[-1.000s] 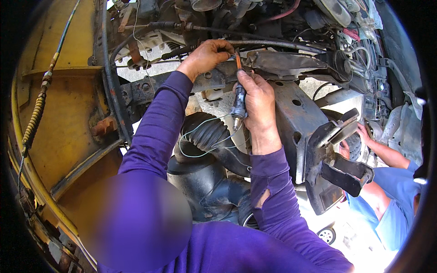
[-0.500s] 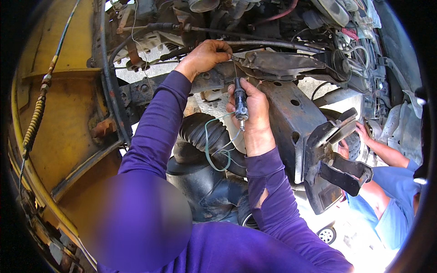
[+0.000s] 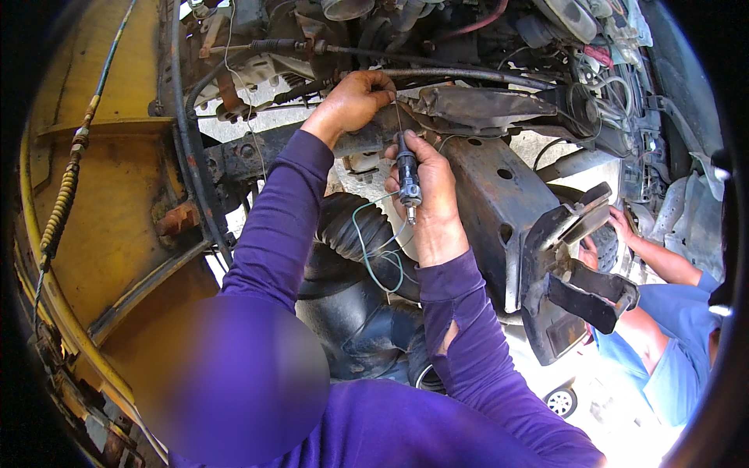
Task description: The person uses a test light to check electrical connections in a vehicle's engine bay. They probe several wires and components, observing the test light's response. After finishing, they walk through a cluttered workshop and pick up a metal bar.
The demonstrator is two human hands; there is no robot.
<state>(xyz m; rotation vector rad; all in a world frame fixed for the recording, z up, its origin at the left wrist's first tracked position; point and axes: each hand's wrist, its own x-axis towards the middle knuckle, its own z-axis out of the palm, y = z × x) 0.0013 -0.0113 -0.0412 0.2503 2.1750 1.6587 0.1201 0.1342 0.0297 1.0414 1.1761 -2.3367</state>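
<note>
My right hand (image 3: 431,186) is wrapped round a black cylindrical device (image 3: 407,170) with a metal tip at its lower end. A thin strand (image 3: 399,115) runs up from the device's top to my left hand (image 3: 355,103). There my thumb and forefinger pinch the strand's end beside a dark metal beam (image 3: 356,134). From the device a thin green wire (image 3: 361,239) hangs in a loose loop below my right hand, in front of a ribbed black hose (image 3: 355,226).
Yellow metal panels (image 3: 117,210) stand at the left, with a spring-wrapped cable (image 3: 61,203) across them. A dark steel bracket (image 3: 538,288) juts out right of my forearm. Beyond it, another person in blue (image 3: 663,335) reaches into the machinery. Hoses and cables cross above my hands.
My right hand and the black device have shifted slightly left and up. The green wire's loop has swung a little right. My left hand keeps its pinch almost in place.
</note>
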